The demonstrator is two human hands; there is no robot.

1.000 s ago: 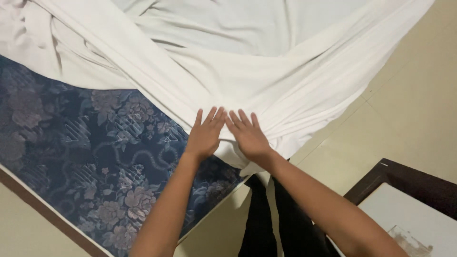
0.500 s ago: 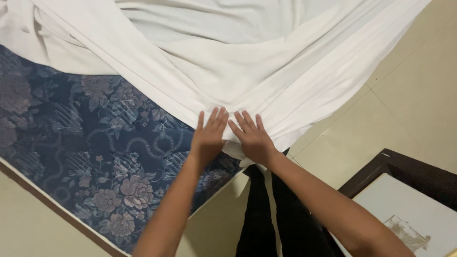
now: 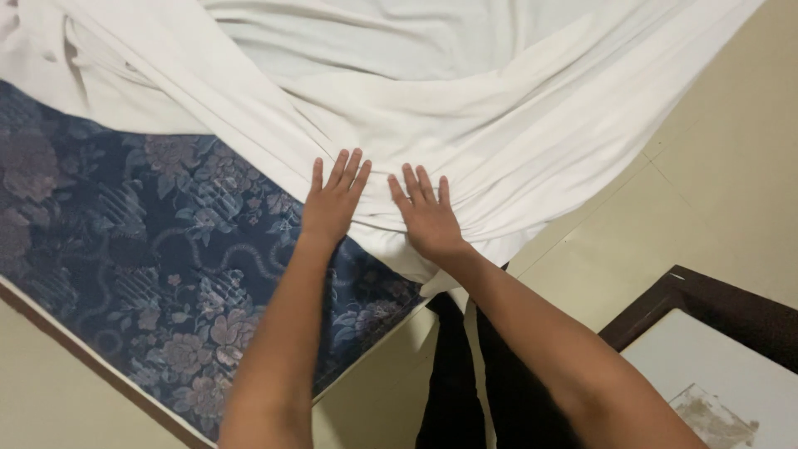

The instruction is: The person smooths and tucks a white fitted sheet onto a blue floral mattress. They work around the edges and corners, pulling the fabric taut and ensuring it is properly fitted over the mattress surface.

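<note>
Both hands lay flat with fingers spread, the left hand and right hand pressing a bunched white sheet at the bed corner. Most of the blue floral mattress remained uncovered; the sheet looked creased and only partly spread.

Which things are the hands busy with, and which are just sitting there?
Busy with:
left hand
right hand
white sheet, under both palms
blue flowered mattress, half covered by it

Just sitting there:
dark-framed table
tiled floor
</note>
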